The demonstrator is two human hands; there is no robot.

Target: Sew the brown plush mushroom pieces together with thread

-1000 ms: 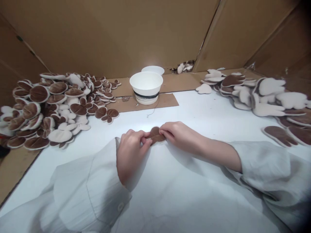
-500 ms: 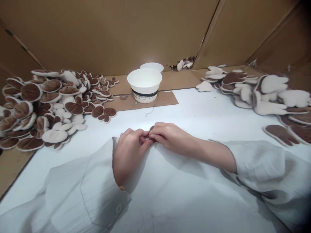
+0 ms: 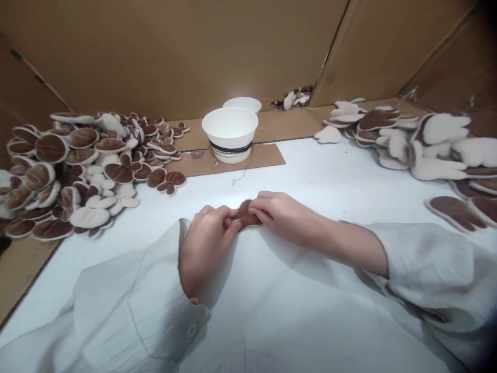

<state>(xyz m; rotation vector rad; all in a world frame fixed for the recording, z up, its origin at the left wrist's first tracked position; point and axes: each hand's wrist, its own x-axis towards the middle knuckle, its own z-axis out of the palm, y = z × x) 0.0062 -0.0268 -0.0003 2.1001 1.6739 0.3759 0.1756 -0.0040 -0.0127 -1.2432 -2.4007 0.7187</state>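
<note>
Between my hands is a brown plush piece [image 3: 244, 209] with a pale edge, partly covered by my fingers. My left hand [image 3: 205, 235] pinches its left side between thumb and fingers. On the other side, the fingertips of my right hand [image 3: 285, 215] are closed on the piece's upper right part. Whether the right fingers also hold a needle or thread cannot be made out. Beyond my hands stands a white bowl [image 3: 230, 127] with dark thread [image 3: 232, 153] wound around it, one loose end trailing onto the table.
To the left lies a heap of brown-and-white plush pieces [image 3: 82, 139]. Another pile of plush pieces [image 3: 442, 129] is on the right. A second white bowl [image 3: 250, 103] sits behind the first, near a cardboard wall [image 3: 186, 57]. Cardboard strips [image 3: 267, 155] lie under the bowls.
My right hand has shifted slightly right and up, so more of the brown plush piece shows between the hands. My left hand has hardly moved.
</note>
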